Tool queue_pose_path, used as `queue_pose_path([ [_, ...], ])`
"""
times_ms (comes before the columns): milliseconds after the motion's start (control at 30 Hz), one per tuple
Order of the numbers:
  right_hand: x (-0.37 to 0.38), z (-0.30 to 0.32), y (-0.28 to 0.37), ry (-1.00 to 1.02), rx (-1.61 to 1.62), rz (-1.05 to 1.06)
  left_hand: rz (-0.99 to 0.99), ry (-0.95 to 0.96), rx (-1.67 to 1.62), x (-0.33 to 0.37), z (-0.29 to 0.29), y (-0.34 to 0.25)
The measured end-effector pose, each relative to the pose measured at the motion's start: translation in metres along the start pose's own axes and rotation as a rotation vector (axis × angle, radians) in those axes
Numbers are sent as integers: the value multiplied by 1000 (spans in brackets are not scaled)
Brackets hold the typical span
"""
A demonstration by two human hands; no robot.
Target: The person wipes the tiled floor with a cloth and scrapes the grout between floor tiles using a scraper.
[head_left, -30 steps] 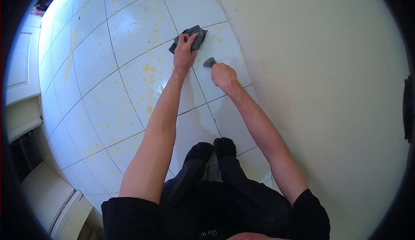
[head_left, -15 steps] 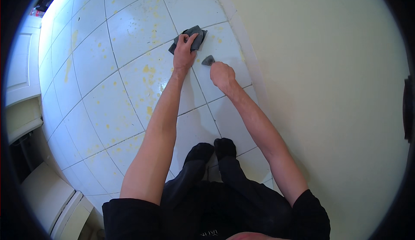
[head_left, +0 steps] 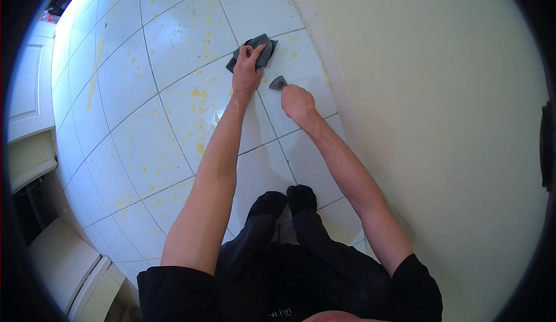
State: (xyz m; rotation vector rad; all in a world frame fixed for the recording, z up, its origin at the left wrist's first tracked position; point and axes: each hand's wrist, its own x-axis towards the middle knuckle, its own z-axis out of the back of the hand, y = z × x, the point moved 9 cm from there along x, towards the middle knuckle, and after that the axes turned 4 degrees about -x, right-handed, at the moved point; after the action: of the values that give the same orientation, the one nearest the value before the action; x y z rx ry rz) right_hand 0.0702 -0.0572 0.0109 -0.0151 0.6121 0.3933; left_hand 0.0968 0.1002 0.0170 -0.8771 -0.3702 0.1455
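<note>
My left hand (head_left: 248, 73) is closed on a folded dark grey cloth (head_left: 264, 50), which lies on the white tiled floor (head_left: 185, 38). The fingertips press into the cloth's upper side, and one flap sticks out to the left. Just right of it and a little nearer, my right hand (head_left: 298, 102) is wrapped round the handle of a scraper (head_left: 278, 82) with a dark, flared blade. The handle is mostly hidden in my fist. The blade points away and to the left, near a tile; whether it touches is hard to tell. Yellow spots (head_left: 200, 99) dot the tiles around and left of my left hand.
A cream wall (head_left: 440, 136) rises along the right side, with a pale skirting strip at its foot. My feet in black socks (head_left: 269, 204) stand on the near tiles. White cabinet doors (head_left: 32, 84) line the far left.
The scraper has shifted very slightly nearer to me, along with my right hand. My left hand and the cloth stay where they were.
</note>
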Motion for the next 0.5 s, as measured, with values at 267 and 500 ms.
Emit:
queue_pose_path([
  [267, 0, -1, -3, -32, 43, -33, -2, 15, -11, 1, -2, -3],
  [500, -6, 0, 2, -15, -27, 1, -6, -5, 5, 0, 0, -1],
])
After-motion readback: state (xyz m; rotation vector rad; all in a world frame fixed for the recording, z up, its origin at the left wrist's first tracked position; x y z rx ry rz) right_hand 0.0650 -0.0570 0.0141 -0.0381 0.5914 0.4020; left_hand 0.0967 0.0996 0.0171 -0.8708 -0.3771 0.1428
